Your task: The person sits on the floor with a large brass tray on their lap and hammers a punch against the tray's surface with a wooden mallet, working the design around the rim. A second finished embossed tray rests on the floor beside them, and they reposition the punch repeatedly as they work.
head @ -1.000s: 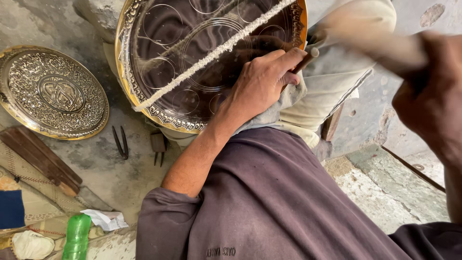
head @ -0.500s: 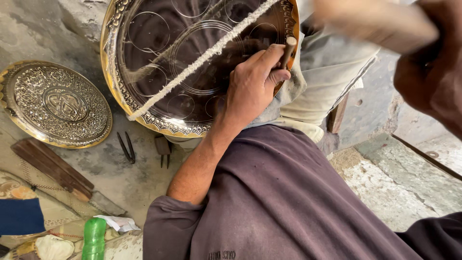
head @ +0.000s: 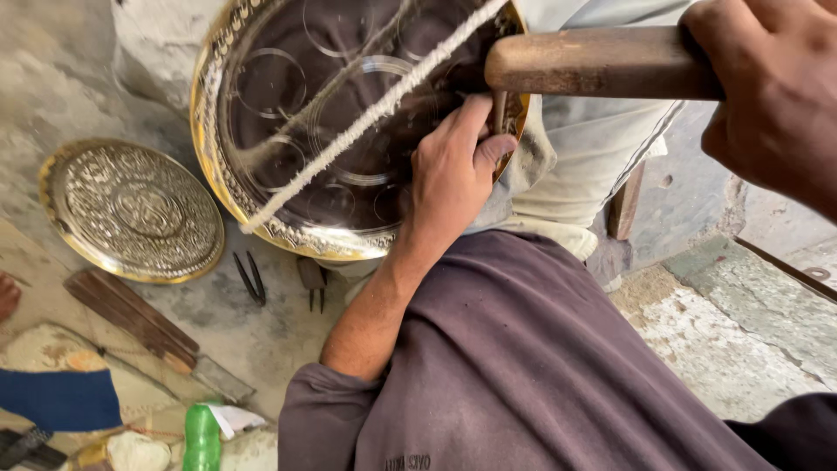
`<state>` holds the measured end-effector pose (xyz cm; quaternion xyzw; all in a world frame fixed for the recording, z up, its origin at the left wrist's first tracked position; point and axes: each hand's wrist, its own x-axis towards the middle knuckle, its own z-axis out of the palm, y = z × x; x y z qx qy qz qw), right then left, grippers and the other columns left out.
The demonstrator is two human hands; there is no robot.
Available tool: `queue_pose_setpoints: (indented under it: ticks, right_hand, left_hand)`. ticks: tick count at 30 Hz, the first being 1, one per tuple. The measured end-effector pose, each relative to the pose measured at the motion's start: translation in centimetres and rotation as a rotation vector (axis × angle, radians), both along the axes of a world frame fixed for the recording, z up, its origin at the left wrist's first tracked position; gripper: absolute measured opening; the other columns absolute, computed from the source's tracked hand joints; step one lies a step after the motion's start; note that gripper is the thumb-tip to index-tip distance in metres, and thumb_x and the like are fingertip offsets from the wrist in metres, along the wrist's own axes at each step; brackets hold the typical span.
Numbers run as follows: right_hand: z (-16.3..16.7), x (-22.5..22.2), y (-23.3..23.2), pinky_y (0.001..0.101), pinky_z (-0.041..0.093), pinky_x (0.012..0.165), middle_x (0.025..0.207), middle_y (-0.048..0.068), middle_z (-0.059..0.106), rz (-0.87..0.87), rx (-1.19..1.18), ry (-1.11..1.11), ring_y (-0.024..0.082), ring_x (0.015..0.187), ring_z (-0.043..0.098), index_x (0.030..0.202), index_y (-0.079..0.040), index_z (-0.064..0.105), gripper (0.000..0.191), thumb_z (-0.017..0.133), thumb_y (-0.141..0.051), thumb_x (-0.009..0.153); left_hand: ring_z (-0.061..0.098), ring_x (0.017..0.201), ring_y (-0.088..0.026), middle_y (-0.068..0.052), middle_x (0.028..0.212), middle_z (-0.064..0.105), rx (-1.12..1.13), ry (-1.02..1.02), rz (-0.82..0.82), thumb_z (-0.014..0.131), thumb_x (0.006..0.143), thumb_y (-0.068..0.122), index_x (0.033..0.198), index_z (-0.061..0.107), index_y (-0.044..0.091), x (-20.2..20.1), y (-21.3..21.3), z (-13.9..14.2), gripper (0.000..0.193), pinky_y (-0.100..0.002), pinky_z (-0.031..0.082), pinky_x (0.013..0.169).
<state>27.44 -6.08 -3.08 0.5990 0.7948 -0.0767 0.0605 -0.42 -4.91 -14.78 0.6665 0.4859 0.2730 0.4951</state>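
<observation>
Brass tray, upper centre: left hand pinches one punch at its rim, right hand clamped on one wooden mallet; two trays counted.

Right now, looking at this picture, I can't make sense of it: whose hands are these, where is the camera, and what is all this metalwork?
There is no machine here. A person wears a camera on the head, so you look down along their own arms and lap. The left hand pinches a small punch against the rim of a large round brass tray, which is propped up in front of the knees; circles are marked on its dark face and a white cord runs across it. The right hand grips a thick wooden handle whose end sits right above the punch. On the ground to the left lie a finished embossed round plate, small pliers, a flat wooden tool, a green bottle and a blue cloth.
</observation>
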Motion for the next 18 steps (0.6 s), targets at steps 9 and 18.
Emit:
queue_pose_setpoints:
  ticks: [9,18]
  right_hand:
    - [0.6,-1.0,1.2,0.0366,0.058,0.065,0.094,0.019,0.068,-0.079,-0.003,0.142,0.029,0.077,0.070,0.129,0.005,0.062,0.041,0.066,0.009,0.089]
    - [-0.7,-1.2,0.7,0.0403,0.058,0.062,0.091,0.022,0.069,-0.188,-0.207,-0.043,0.031,0.070,0.068,0.121,0.004,0.067,0.033,0.063,0.013,0.089]
  left_hand:
    - [0.072,0.083,-0.033,-0.009,0.088,0.070,-0.045,-0.022,-0.001,0.070,0.102,0.033,0.109,0.054,0.007,0.1,-0.4,0.2,0.031,-0.045,0.055,0.070]
    - [0.069,0.082,-0.033,-0.011,0.092,0.069,0.057,-0.075,-0.041,0.069,0.102,0.031,0.119,0.055,0.004,0.0,-0.5,0.4,0.035,-0.044,0.054,0.072]
